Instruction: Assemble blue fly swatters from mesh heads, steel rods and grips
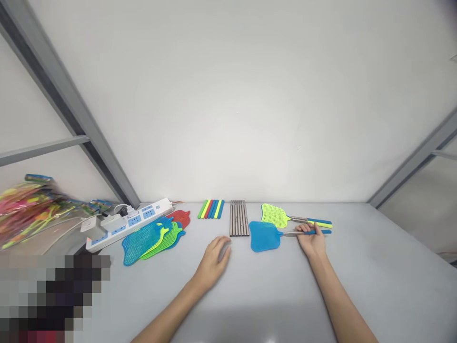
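Note:
My right hand is closed round the handle of a blue fly swatter, whose flat head points left. Just behind it lies a yellow fly swatter with a metal shaft, beside blue and yellow handles. My left hand is over the table, thumb and fingers apart and curved, with nothing in it. Closest to its fingertips is a row of several metal rods. Behind and left of these lie several short coloured handles in green, yellow, red and blue.
Loose swatter heads in blue, green and red overlap on the left. A white power strip with plugs runs behind them. Bagged colourful items are at the far left. A white wall rises behind the grey table.

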`<action>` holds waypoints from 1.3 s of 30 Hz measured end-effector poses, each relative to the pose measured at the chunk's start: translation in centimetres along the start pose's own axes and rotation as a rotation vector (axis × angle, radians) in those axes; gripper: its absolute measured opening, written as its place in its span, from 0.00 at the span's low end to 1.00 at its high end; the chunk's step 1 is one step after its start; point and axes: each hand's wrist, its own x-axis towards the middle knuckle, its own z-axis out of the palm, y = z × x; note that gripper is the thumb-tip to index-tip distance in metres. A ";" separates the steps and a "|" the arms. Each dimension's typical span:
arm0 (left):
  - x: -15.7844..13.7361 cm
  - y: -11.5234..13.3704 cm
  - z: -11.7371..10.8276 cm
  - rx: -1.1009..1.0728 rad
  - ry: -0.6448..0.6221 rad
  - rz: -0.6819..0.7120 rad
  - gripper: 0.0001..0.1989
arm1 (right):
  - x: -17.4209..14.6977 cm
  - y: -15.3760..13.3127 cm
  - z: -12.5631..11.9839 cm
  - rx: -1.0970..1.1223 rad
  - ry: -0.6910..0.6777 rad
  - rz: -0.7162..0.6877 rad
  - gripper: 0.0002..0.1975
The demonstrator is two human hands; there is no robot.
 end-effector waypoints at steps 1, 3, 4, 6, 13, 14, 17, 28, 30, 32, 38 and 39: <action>-0.2 -0.3 0.3 0.022 -0.005 0.004 0.13 | 0.1 0.1 -0.5 -0.009 -0.006 0.001 0.10; -0.2 -0.8 0.7 0.017 -0.027 -0.004 0.12 | 0.5 0.3 -0.9 -0.021 -0.017 -0.015 0.10; -0.1 -0.9 0.7 0.002 -0.037 -0.009 0.12 | 0.6 0.4 -1.0 -0.028 -0.018 -0.026 0.11; 0.2 -1.0 0.4 -0.045 -0.046 -0.027 0.12 | 0.7 0.5 -1.0 -0.045 -0.018 -0.050 0.11; 0.3 -0.7 -0.7 -0.128 -0.094 -0.043 0.12 | 0.8 -0.7 -1.4 -0.139 0.036 -0.121 0.12; 0.2 -0.7 -0.7 -0.131 -0.096 -0.043 0.12 | 0.9 -1.0 -1.5 -0.159 0.055 -0.129 0.13; 0.0 -0.8 -0.7 -0.138 -0.097 -0.033 0.12 | 1.1 -2.0 -1.7 -0.245 0.105 -0.122 0.16; -0.5 -1.0 -0.7 -0.171 -0.066 -0.020 0.12 | 0.0 -3.3 -1.7 -0.538 0.150 0.038 0.09; -0.6 -1.0 -0.8 -0.167 -0.065 -0.021 0.12 | 0.3 -3.3 -1.9 -0.525 0.181 0.012 0.07; -0.7 -1.0 -0.9 -0.166 -0.065 -0.024 0.12 | 0.6 -3.2 -2.2 -0.508 0.225 -0.014 0.05; -1.0 -1.0 -1.2 -0.174 -0.068 -0.026 0.13 | 0.7 -2.9 -2.6 -0.504 0.338 -0.064 0.02; -1.0 -1.0 -1.2 -0.174 -0.065 -0.026 0.13 | 0.6 -2.9 -2.5 -0.509 0.347 -0.065 0.02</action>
